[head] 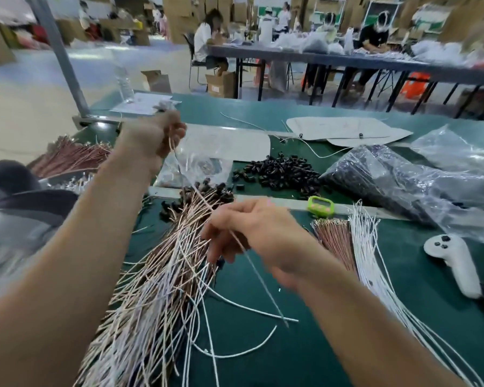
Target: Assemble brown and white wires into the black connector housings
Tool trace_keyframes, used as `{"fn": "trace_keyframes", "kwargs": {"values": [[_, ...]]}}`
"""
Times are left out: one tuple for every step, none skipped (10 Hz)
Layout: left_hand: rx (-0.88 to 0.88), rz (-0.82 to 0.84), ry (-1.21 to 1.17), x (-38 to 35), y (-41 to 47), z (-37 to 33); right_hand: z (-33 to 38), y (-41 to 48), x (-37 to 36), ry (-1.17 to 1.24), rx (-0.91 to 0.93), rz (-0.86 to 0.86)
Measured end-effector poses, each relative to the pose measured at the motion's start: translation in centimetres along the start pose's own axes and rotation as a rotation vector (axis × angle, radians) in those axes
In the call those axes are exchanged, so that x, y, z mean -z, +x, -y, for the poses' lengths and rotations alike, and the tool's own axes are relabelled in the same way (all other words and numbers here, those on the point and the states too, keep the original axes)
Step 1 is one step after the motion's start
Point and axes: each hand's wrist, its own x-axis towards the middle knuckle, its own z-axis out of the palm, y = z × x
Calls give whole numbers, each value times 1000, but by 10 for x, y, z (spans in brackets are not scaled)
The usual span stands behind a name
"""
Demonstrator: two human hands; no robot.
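Observation:
My left hand is raised above the table and grips the top of a brown and white wire pair that hangs down. My right hand is lower, its fingers pinching the same wires, whose tail runs on below it. Under both hands lies a big heap of finished brown and white wires with black housings. A loose pile of black connector housings sits behind it. Bundles of brown wires and white wires lie to the right.
A green counter and a white handheld controller lie on the green table. Plastic bags of housings fill the right. More brown wires lie in a tray at left. People sit at a far table.

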Motion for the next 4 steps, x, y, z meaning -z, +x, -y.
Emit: {"fn": "trace_keyframes", "kwargs": {"values": [[63,97,430,-7,-6,35,-38,9,-38,189,-222,-111],[2,212,910,-10,-21,71,-68,19,-63,314,-374,-284],[-116,124,1006,-12,-45,80,-90,28,-67,158,-445,-350],[-229,93,1005,15,-94,81,-86,19,-47,-564,-448,-374]]}}
